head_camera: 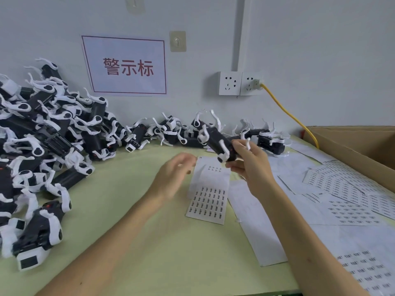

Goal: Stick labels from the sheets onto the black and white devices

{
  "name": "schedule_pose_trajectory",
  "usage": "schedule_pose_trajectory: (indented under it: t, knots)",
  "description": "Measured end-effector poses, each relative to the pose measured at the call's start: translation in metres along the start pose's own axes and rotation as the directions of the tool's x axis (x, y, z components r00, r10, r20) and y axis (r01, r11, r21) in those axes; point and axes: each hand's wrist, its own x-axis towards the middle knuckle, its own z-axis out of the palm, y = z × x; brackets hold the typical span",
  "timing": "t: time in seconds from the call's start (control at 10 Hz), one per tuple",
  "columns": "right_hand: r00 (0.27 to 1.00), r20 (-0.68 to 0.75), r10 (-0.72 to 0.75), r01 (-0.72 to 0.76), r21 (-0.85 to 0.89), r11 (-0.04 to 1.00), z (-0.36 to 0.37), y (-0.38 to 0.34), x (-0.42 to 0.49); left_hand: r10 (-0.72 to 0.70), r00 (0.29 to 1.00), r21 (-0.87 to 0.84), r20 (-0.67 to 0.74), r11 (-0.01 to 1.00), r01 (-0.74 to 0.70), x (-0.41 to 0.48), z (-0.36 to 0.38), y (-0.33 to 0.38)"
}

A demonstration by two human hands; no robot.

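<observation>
My right hand (250,162) grips a black and white device (217,143) and holds it tilted above the table, over the far end of a label sheet (208,197). That sheet lies on the green table (149,242) with rows of small printed labels at its near end. My left hand (175,174) hovers blurred just left of the sheet, fingers loosely spread and holding nothing I can make out. A big pile of the same devices (42,135) covers the table's left side, and a row of them (171,131) runs along the wall.
More label sheets (346,201) and bare backing papers (256,227) cover the right of the table. An open cardboard box (363,146) stands at the far right. A yellow cable (288,112) runs from wall sockets (239,83). A sign (126,66) hangs on the wall.
</observation>
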Motion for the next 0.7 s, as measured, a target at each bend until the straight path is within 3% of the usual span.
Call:
schedule_pose_trajectory:
  t: [0.1, 0.2, 0.3, 0.4, 0.5, 0.7]
  knots:
    - [0.998, -0.038, 0.057, -0.061, -0.132, 0.989, 0.004, 0.004, 0.0, 0.097, 0.946, 0.438, 0.311, 0.868, -0.233, -0.002, 0.01, -0.018]
    - [0.978, -0.017, 0.207, -0.208, -0.129, 0.97, 0.004, 0.004, 0.001, 0.028, 0.9, 0.657, 0.435, 0.673, -0.338, -0.002, 0.018, -0.038]
    - [0.974, 0.021, 0.224, -0.216, 0.367, 0.905, -0.011, -0.014, 0.006, 0.005, 0.899, 0.67, 0.438, 0.665, -0.329, -0.001, 0.019, -0.044]
    - [0.995, -0.099, 0.02, 0.064, 0.775, 0.628, -0.053, -0.042, 0.018, -0.012, 0.895, 0.674, 0.446, 0.663, -0.327, 0.0, 0.019, -0.043]
    - [0.977, -0.213, -0.01, 0.183, 0.812, 0.554, -0.093, -0.064, 0.022, -0.022, 0.891, 0.679, 0.453, 0.656, -0.329, -0.001, 0.019, -0.043]
    - [0.983, -0.183, 0.023, 0.07, 0.484, 0.872, -0.079, -0.066, 0.007, -0.012, 0.891, 0.663, 0.453, 0.673, -0.328, -0.001, 0.019, -0.041]
